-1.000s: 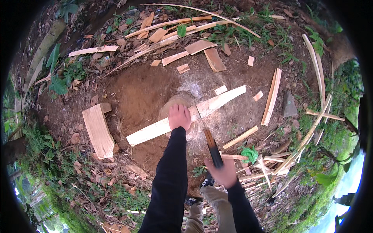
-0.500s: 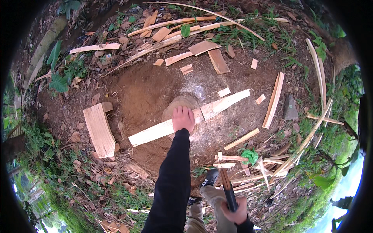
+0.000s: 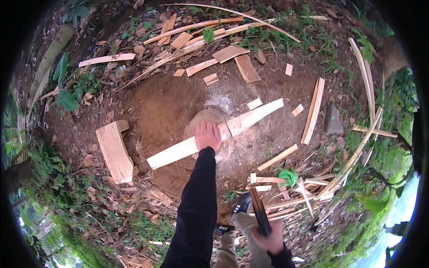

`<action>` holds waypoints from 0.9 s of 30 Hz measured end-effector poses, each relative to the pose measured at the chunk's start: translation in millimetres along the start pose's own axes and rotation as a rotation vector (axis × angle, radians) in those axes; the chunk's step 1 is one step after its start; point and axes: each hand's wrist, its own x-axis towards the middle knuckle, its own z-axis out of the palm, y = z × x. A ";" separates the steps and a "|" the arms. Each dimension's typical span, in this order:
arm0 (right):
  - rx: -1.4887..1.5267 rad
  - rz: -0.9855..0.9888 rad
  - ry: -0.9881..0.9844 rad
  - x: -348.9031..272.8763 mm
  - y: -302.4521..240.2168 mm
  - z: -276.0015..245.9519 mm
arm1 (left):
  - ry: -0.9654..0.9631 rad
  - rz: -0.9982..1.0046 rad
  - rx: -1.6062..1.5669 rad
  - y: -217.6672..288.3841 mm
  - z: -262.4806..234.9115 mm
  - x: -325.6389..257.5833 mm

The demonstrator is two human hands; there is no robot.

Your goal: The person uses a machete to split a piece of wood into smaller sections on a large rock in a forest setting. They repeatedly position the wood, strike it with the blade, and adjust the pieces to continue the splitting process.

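A long pale wooden board (image 3: 172, 153) lies slantwise across a round log stump (image 3: 194, 125), its right end tapering. My left hand (image 3: 208, 136) presses down on the board over the stump, fingers together and curled over its far edge. At the lower right, my right hand (image 3: 270, 237) is closed round the dark grip of a handsaw (image 3: 258, 203). The saw's thin blade, seen nearly edge-on, runs up to the board and crosses it just right of my left hand. How deep the blade sits in the wood cannot be told.
A notched wooden block (image 3: 114, 152) lies on the soil at left. Offcuts (image 3: 247, 69) and long strips (image 3: 192, 53) are scattered at the far side. A grey stone (image 3: 333, 119) is at right. Nearer are a green plastic scrap (image 3: 288, 177), piled strips and my shoe (image 3: 241, 203).
My right hand and the saw handle have shifted slightly away from me, toward the board. My left hand keeps its place on the board. The whole view has shifted a little.
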 end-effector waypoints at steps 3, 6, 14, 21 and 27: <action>0.035 0.048 0.011 101.6 22.9 42.4 | 0.020 0.048 0.014 1.5 4.9 1.5; -0.013 0.031 -0.054 74.0 10.0 34.9 | 0.049 0.061 0.053 -17.9 3.5 -0.1; -0.183 -0.149 0.122 46.4 24.2 28.6 | 0.025 0.054 0.039 -0.2 4.3 6.1; 0.053 0.064 -0.005 -32.2 -6.3 -0.8 | 0.021 0.006 0.060 -13.0 1.1 0.7; 0.044 0.079 -0.008 68.2 20.9 30.4 | 0.036 0.058 -0.031 3.0 2.9 6.0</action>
